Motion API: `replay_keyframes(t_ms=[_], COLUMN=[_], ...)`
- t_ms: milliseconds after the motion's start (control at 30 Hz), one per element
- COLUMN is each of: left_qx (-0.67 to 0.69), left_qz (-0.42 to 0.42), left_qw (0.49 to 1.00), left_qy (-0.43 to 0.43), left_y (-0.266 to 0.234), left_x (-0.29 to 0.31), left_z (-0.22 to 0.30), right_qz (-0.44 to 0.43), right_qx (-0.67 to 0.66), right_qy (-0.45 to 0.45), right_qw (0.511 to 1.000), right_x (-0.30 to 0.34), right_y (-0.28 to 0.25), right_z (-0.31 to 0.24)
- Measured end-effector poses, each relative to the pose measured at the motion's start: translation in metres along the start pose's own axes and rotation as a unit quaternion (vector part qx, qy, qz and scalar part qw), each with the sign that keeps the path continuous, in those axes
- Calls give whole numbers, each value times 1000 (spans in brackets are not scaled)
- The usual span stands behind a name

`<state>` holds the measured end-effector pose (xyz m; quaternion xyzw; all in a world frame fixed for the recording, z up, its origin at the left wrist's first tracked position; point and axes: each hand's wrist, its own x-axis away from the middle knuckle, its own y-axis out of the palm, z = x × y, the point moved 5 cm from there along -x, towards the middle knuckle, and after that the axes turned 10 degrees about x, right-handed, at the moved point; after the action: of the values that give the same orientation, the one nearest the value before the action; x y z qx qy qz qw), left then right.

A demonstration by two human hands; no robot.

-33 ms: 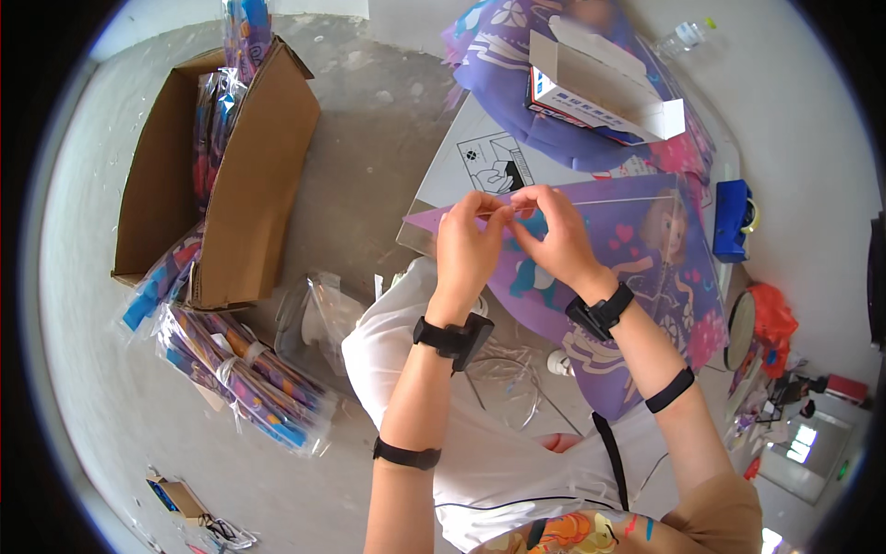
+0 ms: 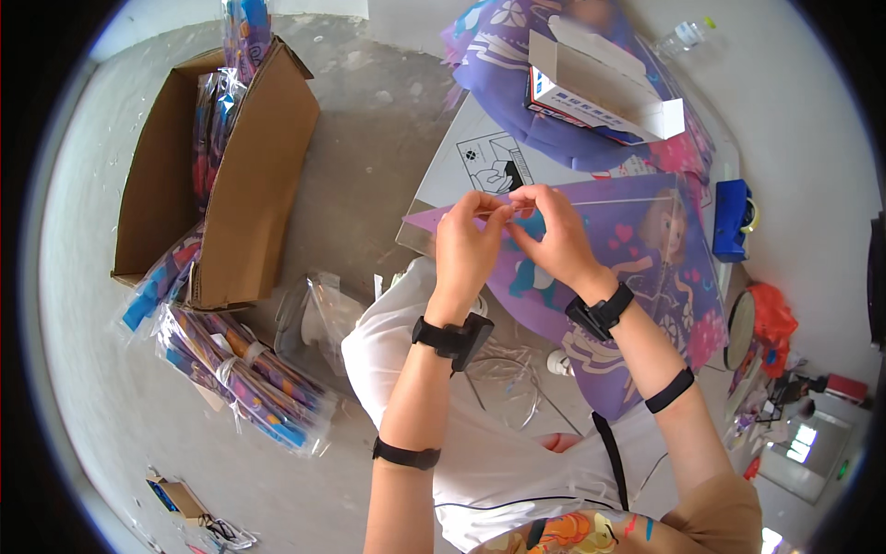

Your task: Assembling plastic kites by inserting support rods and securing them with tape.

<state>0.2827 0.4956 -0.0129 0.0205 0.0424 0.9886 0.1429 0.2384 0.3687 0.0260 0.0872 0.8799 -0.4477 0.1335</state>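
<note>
A thin purple printed sheet that looks like a kite (image 2: 609,277) spreads over my lap and the white box-like surface (image 2: 450,174) before me. Its pointed tip reaches out at the left, and a thin pale rod or cord (image 2: 623,200) runs along its far edge. My left hand (image 2: 468,251) pinches that edge near the tip. Close beside it, my right hand (image 2: 561,245) also pinches the edge between thumb and fingers. The fingertips nearly meet; any small part between them is too hidden to make out.
An open cardboard box (image 2: 254,185) with plastic-wrapped bundles stands at the left; more bundles (image 2: 245,374) lie beside it. Purple printed fabric (image 2: 503,92) is piled at the far side beneath an open white carton (image 2: 600,102). A blue tape dispenser-like object (image 2: 731,222) sits at the right.
</note>
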Motion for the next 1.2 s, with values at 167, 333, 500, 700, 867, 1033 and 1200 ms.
replay_keyframes(t_ms=[167,333,500,700,867,1033,1200], left_qx=[26,32,31,-13,18,58,27], left_qz=[-15,-22,-24,-7,-12,-13,30], left_qw=[999,999,999,1000,1000,998,995], left_qy=[-15,-20,-21,-6,-17,-20,-93], left_y=[-1,-1,0,-5,-4,-5,-23], left_x=[-2,-2,-1,0,1,-1,0], left_z=[-3,-3,0,0,1,-3,-7], right_qz=[-16,-30,-24,-53,-39,-18,-9], right_qx=[29,36,123,24,81,127,131], right_qy=[-43,-35,-58,-7,-49,-87,-12], right_qw=[999,998,990,998,995,988,991], right_x=[1,-1,1,-1,-2,0,7], right_y=[-1,-5,-9,-10,-11,-12,-31], right_z=[3,3,6,1,-3,-3,31])
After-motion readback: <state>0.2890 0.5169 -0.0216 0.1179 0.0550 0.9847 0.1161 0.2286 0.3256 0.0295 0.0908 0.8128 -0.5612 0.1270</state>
